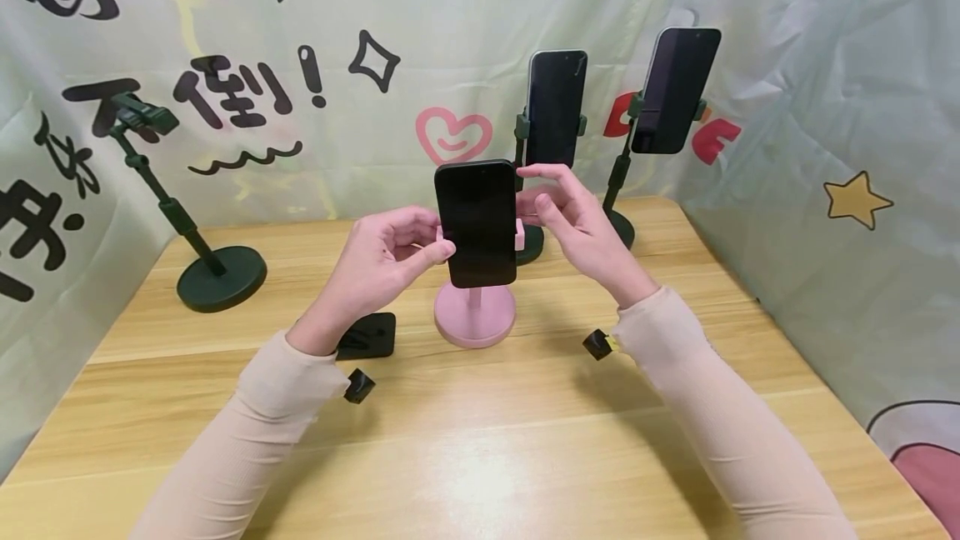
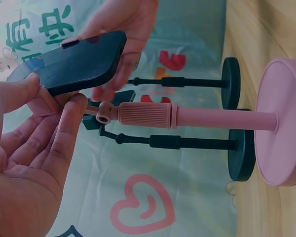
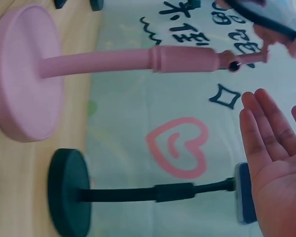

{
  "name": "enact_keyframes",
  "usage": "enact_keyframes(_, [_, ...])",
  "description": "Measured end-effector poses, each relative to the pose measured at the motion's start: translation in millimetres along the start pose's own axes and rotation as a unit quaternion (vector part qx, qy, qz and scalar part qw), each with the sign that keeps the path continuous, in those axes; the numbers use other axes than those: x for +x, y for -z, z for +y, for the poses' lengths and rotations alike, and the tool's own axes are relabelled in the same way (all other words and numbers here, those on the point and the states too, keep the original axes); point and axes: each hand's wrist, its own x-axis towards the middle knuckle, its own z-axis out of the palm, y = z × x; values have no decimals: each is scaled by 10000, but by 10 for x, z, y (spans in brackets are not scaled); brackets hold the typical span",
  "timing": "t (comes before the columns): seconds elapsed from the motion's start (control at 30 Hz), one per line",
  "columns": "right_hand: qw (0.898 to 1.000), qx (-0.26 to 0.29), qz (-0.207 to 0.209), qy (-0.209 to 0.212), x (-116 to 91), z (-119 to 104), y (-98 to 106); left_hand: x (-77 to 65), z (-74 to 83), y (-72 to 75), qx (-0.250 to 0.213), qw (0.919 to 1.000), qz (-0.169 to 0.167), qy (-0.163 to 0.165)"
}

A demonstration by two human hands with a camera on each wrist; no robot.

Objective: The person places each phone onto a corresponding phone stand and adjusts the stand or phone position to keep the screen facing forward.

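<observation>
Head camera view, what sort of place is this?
Probably an indoor tabletop workspace: a wooden table, a printed cloth hanging behind it, and a pink phone stand plus green stands.

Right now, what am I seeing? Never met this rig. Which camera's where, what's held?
There's no robot, just a person's two bare hands. The wide picture comes from a head camera looking forward and down; the other two, turned sideways, come from one camera on each wrist. The left hand grips the black phone at its edge, by the pink clamp. The right hand is at the phone's other side, fingers extended. On the wooden table stand one pink stand and three green stands, two holding phones. A flat black object lies there too.
</observation>
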Motion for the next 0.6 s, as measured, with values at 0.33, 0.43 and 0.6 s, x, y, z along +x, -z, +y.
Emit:
enact_keyframes(0.33, [9935,-493,-446,-921,-67,312,-146,-21,-12,-1,-114,9999,30,-70])
enact_keyframes(0.43, [9927,-537,-623,-885,-83,365,-220,-35,-16,0,-98,9999,11,-112])
enact_keyframes(0.6, [9936,-504,-750,-673,-97,449,-338,-55,-32,5,-127,9997,-37,-193])
